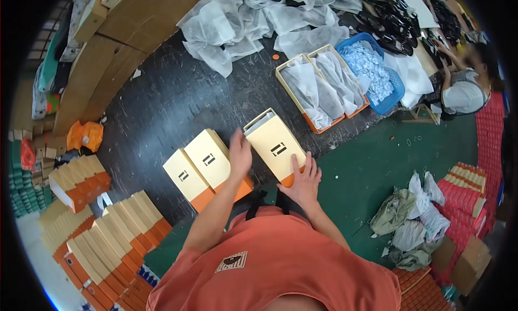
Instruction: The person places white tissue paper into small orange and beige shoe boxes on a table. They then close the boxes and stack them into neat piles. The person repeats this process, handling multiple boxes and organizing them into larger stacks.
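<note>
A cream and orange shoe box (275, 142) stands in front of me on the dark tabletop. Its cream lid covers most of it, and a strip of pale lining shows at the far end. My right hand (305, 182) rests on its near right corner with fingers spread, the index finger on the lid. At the box's left side is my left hand (240, 155), seen edge-on with fingers stretched out; I cannot tell whether it touches the box. Left of that hand, two lidded boxes stand side by side, a larger box (209, 153) and a narrower-looking box (182, 173).
Two uncovered boxes (318, 87) lined with white tissue stand at far right, beside a blue basket (396, 87) of small clear packets. White sheets (237, 30) and black shoes (391, 22) lie beyond. Stacked boxes (108, 235) fill the lower left. A co-worker (465, 87) sits far right.
</note>
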`<state>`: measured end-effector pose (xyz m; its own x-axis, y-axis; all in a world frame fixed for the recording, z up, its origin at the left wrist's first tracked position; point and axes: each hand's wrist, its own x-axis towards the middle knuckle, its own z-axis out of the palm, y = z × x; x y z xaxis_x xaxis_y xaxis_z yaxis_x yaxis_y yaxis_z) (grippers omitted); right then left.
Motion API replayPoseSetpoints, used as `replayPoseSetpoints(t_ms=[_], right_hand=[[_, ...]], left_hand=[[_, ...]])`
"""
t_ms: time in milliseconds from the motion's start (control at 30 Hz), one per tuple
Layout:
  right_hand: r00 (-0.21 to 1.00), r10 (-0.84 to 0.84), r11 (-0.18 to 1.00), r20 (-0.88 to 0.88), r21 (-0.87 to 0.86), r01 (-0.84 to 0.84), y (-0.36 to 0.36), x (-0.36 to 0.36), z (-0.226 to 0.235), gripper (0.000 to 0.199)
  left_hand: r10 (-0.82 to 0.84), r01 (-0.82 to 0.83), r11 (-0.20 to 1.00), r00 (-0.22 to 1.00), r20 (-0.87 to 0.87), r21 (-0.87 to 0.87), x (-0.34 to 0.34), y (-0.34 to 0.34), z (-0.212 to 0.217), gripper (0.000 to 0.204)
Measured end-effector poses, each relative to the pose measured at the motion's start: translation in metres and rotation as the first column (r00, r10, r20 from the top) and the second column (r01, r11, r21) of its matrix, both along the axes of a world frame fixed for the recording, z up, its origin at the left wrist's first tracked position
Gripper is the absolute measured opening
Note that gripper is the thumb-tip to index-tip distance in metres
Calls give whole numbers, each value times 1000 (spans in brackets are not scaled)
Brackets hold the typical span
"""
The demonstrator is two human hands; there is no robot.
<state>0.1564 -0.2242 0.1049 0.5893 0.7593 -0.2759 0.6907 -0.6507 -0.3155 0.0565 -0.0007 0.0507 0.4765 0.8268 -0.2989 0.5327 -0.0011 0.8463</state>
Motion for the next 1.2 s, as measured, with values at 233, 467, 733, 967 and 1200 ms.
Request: replayPoseSetpoints(t_ms=[233, 467, 733, 967, 1200], right_hand=[[999, -1, 998, 51, 57, -2, -2, -5, -15, 117], [997, 70, 993, -15, -95, -71, 72, 14, -15, 120], [987, 152, 986, 45, -80, -148, 84, 8, -19, 123], [979, 205, 967, 15, 153, -205, 112, -38, -42, 109], [927, -11, 1000, -375, -4, 11, 134, -13, -25, 110]], left_hand=[[-533, 590, 799, 601, -595, -119, 104, 78, 55, 49], [-251, 364, 925, 798, -549, 106, 99, 75, 6, 41], [112, -130, 855, 991, 66, 502, 13, 48, 19, 47], [335, -305, 912, 939, -70, 276, -162, -54, 7, 73], [443, -344, 855, 873, -203, 388, -137, -74, 6, 98]])
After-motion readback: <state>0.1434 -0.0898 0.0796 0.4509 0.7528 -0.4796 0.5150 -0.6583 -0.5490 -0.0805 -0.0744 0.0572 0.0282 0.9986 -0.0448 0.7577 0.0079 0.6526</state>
